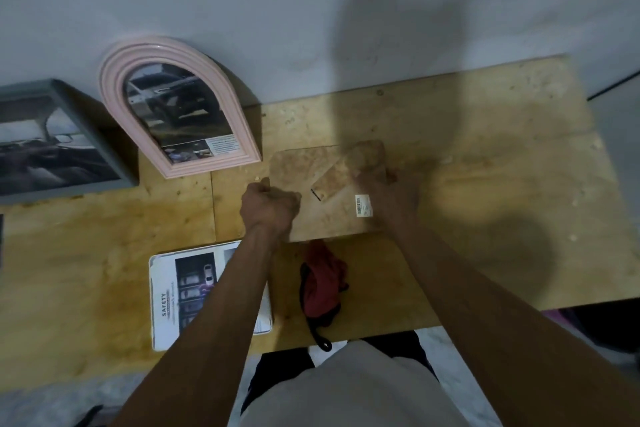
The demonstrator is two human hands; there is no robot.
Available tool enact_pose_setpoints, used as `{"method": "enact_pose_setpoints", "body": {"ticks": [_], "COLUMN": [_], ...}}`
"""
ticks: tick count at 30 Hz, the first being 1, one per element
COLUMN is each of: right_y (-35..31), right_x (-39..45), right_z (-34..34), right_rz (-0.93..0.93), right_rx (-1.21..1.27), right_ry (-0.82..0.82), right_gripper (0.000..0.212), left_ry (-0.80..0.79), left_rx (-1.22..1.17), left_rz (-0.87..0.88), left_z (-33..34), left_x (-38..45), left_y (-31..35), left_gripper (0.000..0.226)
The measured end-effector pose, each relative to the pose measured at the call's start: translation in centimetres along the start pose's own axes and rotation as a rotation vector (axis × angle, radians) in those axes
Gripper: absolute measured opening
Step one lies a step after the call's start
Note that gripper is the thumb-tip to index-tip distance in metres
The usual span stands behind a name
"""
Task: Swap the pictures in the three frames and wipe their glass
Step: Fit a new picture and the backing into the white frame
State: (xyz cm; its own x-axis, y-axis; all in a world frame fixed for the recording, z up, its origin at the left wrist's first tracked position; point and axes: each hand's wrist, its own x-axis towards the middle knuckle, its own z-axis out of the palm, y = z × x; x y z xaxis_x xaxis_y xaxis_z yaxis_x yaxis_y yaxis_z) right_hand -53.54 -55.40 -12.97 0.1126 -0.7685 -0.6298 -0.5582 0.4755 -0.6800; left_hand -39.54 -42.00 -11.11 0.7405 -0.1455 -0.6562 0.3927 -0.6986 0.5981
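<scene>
**Third frame lies face down as both hands work its back**

From my remote seat, the plywood worktop [485, 156] fills the view, set against a grey wall. On it, at centre, the third frame [329, 215] lies face down, its brown backing board up, its long axis running roughly left to right and tilted slightly, with a barcode sticker [363, 205] near its right end. The fold-out stand [349, 172] points up and to the right, toward the wall. At far left a grey frame [52, 142] leans or lies by the wall; just beside it the pink arched frame [180, 104] has its rounded top pointing toward the wall. A loose printed picture [166, 298] lies near the front edge, partly under my left forearm, and a red cloth [323, 288] sits just below the face-down frame. My left hand [268, 206] is curled tight on the frame's left edge, the grip clamped there. My right hand [391, 194] is blurred; it rests at the stand's base, but I cannot tell whether that grip is closed. In my judgement, the risk is the glass: prying the backing with the frame held at one edge could slide or crack it, and fingers could smear it.
</scene>
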Motion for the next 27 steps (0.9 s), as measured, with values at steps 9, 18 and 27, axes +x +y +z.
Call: {"method": "enact_pose_setpoints", "body": {"ticks": [9,18,27], "right_y": [1.5,7.7,10.5], "right_x": [-11.3,-21.7,-23.5], "right_z": [5.6,12.7,13.3], "right_rz": [-0.035,-0.168,-0.267], "right_rx": [0.031,-0.078,-0.122], "right_ry": [-0.135,-0.195,-0.126], "right_gripper": [0.096,0.104,0.081], "left_ry": [-0.032,-0.010,-0.013], "left_rx": [-0.214,-0.258,-0.094], "left_rz": [0.041,0.006,0.030], "left_z": [-10.9,-21.0,-23.1], "left_x": [-2.0,-2.9,-1.9], "left_y": [-5.4,-16.6,-20.3], "left_gripper": [0.051,0.048,0.028]}}
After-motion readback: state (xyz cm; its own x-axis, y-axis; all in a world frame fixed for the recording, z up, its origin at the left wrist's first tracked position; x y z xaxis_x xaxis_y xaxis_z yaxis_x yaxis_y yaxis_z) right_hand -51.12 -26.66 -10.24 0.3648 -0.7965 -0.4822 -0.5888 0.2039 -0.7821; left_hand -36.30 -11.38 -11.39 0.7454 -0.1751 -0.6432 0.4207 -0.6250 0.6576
